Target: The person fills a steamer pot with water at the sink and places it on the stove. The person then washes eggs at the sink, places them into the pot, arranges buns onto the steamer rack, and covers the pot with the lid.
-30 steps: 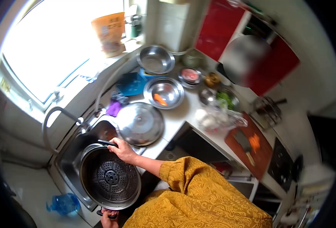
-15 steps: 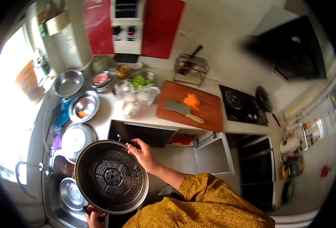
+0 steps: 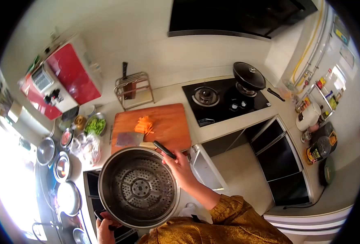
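Clutching one handle (image 3: 164, 149) each, your right hand (image 3: 177, 166) (the farther one!) and left hand (image 3: 105, 231) hold the steamer pot (image 3: 140, 188) diagonally between them.

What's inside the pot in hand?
The pot has a perforated metal floor, with no food visible on it. Whatever is beneath that floor is covered and can't be seen.

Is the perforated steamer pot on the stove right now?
No, the left hand and right hand hold the steamer pot by its black handles, apart from the stove.
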A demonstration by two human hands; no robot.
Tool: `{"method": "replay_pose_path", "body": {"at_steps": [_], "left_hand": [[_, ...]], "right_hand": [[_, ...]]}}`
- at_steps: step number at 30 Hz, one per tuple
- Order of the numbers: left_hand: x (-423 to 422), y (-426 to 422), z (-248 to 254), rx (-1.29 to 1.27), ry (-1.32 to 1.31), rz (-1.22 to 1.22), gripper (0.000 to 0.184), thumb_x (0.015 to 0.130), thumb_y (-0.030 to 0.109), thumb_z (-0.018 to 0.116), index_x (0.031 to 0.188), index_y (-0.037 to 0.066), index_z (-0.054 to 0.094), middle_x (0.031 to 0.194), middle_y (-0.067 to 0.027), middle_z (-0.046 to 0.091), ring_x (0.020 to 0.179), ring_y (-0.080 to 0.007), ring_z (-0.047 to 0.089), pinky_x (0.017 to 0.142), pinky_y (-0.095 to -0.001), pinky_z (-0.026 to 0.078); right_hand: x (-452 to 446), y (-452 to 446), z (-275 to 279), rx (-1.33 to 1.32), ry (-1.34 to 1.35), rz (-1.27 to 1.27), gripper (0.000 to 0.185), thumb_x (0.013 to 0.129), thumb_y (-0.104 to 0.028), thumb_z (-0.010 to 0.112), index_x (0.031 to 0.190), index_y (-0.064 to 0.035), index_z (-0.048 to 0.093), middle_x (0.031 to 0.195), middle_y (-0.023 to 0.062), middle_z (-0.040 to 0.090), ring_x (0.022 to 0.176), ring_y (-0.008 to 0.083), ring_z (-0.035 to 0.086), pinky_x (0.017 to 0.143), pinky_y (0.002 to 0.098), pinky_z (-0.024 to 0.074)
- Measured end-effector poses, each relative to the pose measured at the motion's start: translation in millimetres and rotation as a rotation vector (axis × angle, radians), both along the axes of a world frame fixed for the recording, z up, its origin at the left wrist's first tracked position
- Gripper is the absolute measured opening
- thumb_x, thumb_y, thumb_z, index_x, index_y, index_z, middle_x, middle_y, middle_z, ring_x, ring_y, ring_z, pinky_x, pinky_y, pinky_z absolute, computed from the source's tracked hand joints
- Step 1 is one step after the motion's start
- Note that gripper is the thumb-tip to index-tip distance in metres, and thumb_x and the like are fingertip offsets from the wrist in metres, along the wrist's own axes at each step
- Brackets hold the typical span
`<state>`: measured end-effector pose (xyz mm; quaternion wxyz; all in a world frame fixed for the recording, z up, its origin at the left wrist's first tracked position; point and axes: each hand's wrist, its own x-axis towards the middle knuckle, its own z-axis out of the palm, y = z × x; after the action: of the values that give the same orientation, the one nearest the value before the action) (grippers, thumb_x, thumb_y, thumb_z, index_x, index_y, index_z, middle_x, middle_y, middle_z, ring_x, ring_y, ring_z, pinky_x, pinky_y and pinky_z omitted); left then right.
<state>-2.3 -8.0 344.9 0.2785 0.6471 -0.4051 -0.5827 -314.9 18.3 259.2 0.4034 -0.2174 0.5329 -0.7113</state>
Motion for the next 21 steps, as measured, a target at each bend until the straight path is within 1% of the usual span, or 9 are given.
{"method": "replay_pose_path", "body": {"at_steps": [1, 2, 3, 6, 7, 8, 12, 18, 21], "left_hand": [[-26, 4, 9, -0.037, 0.008, -0.060, 0.015, 0.085, 0.016, 0.054, 0.094, 0.006, 0.058, 0.075, -0.0004, 0.052, 0.068, -0.0107, 0.050, 0.061, -0.0250, 0.042], [-44, -25, 6, 0.097, 0.244, -0.194, 0.031, 0.070, 0.002, 0.043, 0.099, 0.000, 0.054, 0.083, -0.0103, 0.062, 0.075, -0.0234, 0.062, 0.077, -0.0445, 0.055], [-56, -22, -11, 0.065, 0.273, -0.132, 0.032, 0.071, 0.004, 0.042, 0.101, -0.001, 0.055, 0.083, -0.0128, 0.063, 0.072, -0.0248, 0.064, 0.067, -0.0424, 0.058], [-111, -30, -16, 0.118, 0.313, -0.353, 0.032, 0.071, 0.001, 0.042, 0.100, -0.002, 0.056, 0.087, -0.0125, 0.064, 0.077, -0.0231, 0.064, 0.073, -0.0387, 0.054], [-134, -30, -8, 0.144, 0.345, -0.399, 0.032, 0.070, -0.002, 0.043, 0.100, -0.002, 0.056, 0.090, -0.0114, 0.064, 0.076, -0.0212, 0.062, 0.076, -0.0339, 0.051], [-150, -36, -16, 0.109, 0.349, -0.475, 0.035, 0.073, 0.000, 0.042, 0.104, -0.007, 0.056, 0.091, -0.0152, 0.067, 0.076, -0.0226, 0.065, 0.070, -0.0313, 0.052], [-212, -58, -40, 0.086, 0.359, -0.681, 0.025, 0.074, 0.000, 0.043, 0.096, -0.003, 0.056, 0.083, -0.0098, 0.063, 0.071, -0.0186, 0.059, 0.067, -0.0325, 0.049], [-290, -97, -69, 0.208, 0.593, -0.872, 0.019, 0.076, -0.004, 0.046, 0.091, -0.002, 0.058, 0.077, -0.0035, 0.059, 0.068, -0.0107, 0.052, 0.062, -0.0248, 0.042], [-321, -112, -76, 0.200, 0.635, -0.968, 0.022, 0.076, -0.004, 0.047, 0.095, -0.002, 0.058, 0.078, -0.0014, 0.058, 0.069, -0.0088, 0.051, 0.062, -0.0237, 0.041]], "right_hand": [[-19, 11, -4, 0.026, 0.028, -0.045, 0.030, 0.094, -0.025, 0.059, 0.112, -0.0011, 0.055, 0.099, 0.0023, 0.058, 0.088, 0.0088, 0.054, 0.082, 0.0241, 0.0444], [-43, 14, 12, 0.009, 0.032, -0.101, 0.031, 0.093, -0.025, 0.060, 0.111, -0.0004, 0.056, 0.097, 0.0027, 0.058, 0.088, 0.0088, 0.055, 0.082, 0.0236, 0.0447], [-64, 26, 23, 0.072, 0.035, -0.132, 0.029, 0.091, -0.022, 0.062, 0.110, 0.0004, 0.057, 0.095, 0.0031, 0.059, 0.088, 0.0090, 0.056, 0.080, 0.0234, 0.0453], [-111, 56, 23, 0.040, -0.051, -0.296, 0.027, 0.089, -0.015, 0.063, 0.109, 0.0012, 0.057, 0.096, 0.0043, 0.063, 0.085, 0.0097, 0.057, 0.076, 0.0242, 0.0457], [-124, 62, 18, 0.007, 0.016, -0.376, 0.032, 0.090, -0.025, 0.064, 0.108, 0.0001, 0.057, 0.079, 0.0015, 0.061, 0.061, 0.0030, 0.046, 0.052, 0.0176, 0.0332], [-137, 69, 18, 0.043, 0.018, -0.466, 0.031, 0.089, -0.023, 0.065, 0.107, 0.0002, 0.057, 0.080, 0.0019, 0.061, 0.063, 0.0039, 0.047, 0.055, 0.0187, 0.0355], [-180, 99, 16, 0.017, -0.008, -0.667, 0.025, 0.085, -0.018, 0.068, 0.101, -0.0007, 0.060, 0.087, 0.0041, 0.063, 0.078, 0.0083, 0.053, 0.075, 0.0228, 0.0410], [-222, 117, 26, 0.014, 0.049, -0.837, 0.015, 0.086, -0.011, 0.064, 0.096, -0.0015, 0.059, 0.080, 0.0062, 0.063, 0.092, 0.0182, 0.063, 0.084, 0.0306, 0.0481], [-236, 115, 21, 0.029, 0.071, -0.872, 0.019, 0.086, -0.013, 0.062, 0.100, 0.0006, 0.059, 0.090, 0.0065, 0.063, 0.092, 0.0133, 0.060, 0.085, 0.0258, 0.0437]]}}
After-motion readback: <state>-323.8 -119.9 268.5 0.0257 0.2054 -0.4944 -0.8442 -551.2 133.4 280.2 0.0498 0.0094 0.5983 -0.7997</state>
